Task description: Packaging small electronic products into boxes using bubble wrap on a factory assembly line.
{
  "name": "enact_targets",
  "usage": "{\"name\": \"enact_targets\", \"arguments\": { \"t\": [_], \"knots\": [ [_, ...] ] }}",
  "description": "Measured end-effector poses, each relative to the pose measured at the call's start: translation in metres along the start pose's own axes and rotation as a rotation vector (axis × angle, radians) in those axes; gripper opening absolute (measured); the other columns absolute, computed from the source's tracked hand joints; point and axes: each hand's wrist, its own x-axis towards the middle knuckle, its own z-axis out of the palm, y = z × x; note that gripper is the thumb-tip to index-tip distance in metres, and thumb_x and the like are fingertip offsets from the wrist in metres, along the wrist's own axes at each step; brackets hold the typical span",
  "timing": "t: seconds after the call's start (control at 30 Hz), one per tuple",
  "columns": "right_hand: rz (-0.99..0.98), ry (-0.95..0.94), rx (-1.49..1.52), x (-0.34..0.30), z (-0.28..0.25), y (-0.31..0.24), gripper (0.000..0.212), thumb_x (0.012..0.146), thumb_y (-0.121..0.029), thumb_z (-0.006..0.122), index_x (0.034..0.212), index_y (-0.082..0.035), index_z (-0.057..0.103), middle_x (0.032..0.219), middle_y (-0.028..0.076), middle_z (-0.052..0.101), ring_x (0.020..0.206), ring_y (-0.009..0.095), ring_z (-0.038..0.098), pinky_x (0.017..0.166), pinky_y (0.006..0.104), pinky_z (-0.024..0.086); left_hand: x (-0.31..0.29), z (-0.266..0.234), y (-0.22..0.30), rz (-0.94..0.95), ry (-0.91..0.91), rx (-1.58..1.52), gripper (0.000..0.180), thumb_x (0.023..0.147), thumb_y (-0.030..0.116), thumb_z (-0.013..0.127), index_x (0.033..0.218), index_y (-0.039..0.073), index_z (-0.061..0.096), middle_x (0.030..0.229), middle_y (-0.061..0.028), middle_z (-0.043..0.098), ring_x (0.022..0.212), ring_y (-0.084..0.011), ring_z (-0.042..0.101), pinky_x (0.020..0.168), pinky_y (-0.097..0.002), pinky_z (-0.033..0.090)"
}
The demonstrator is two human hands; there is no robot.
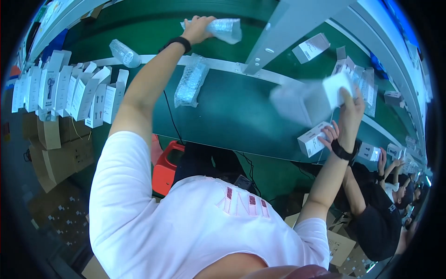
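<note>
My left hand [198, 29] reaches to the far side of the bench, its fingers closed on a bubble-wrap package [226, 30]. What is inside the wrap does not show. On the right, my right hand [352, 107] grips a white carton [309, 103] by its pale end flap. Motion blurs the carton. A second bubble-wrap package [191, 83] lies on the green bench between my arms. Farther left rests another wrapped package [125, 53] across the metal rail.
Several open white cartons [58, 88] stand in a row on the left. Beside my right wrist, a co-worker's hand [329, 135] touches a small white box [312, 139]. A metal post [274, 42] rises from the bench. A red stool [167, 169] stands below.
</note>
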Motion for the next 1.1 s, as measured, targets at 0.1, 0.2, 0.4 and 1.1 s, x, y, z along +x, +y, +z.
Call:
{"name": "enact_targets", "arguments": {
  "t": [0.1,0.2,0.4,1.1],
  "knots": [
    [0.338,-0.331,0.075,-0.003,0.016,0.044,0.04,0.085,-0.008,0.064,0.122,0.002,0.055,0.106,0.006,0.064,0.094,0.012,0.061,0.082,0.0233,0.046,-0.054,-0.064,0.008,0.289,0.215,-0.573,0.053,0.072,0.025,0.077,0.121,0.013,0.059,0.116,-0.0085,0.061,0.113,-0.0305,0.052,0.099,-0.0457,0.037],
    [0.47,-0.514,0.07,0.006,0.061,0.125,0.048,0.086,-0.017,0.066,0.13,-0.004,0.051,0.109,0.003,0.062,0.094,0.01,0.058,0.081,0.0238,0.045,-0.132,-0.126,0.04,0.278,0.153,-0.898,0.056,0.067,0.018,0.082,0.116,0.003,0.06,0.11,-0.0102,0.062,0.099,-0.0237,0.059,0.089,-0.0322,0.046],
    [-0.247,-0.173,-0.538,0.021,0.098,0.102,0.05,0.089,-0.016,0.064,0.135,-0.004,0.046,0.119,0.014,0.06,0.102,0.021,0.061,0.087,0.0295,0.047,-0.223,-0.163,0.071,0.12,0.06,-1.265,0.054,0.066,0.015,0.085,0.112,0.0,0.061,0.104,-0.0063,0.065,0.094,-0.0142,0.06,0.085,-0.0295,0.047],
    [0.044,0.581,-0.83,0.134,0.102,0.111,0.132,0.055,-0.069,0.076,0.145,0.003,0.012,0.137,0.033,0.031,0.124,0.044,0.041,0.098,0.0463,0.042,-0.237,-0.003,-0.068,-0.539,0.139,-0.69,0.046,0.08,0.027,0.072,0.113,-0.002,0.057,0.102,-0.0168,0.066,0.091,-0.028,0.064,0.08,-0.0364,0.048]
  ]
}}
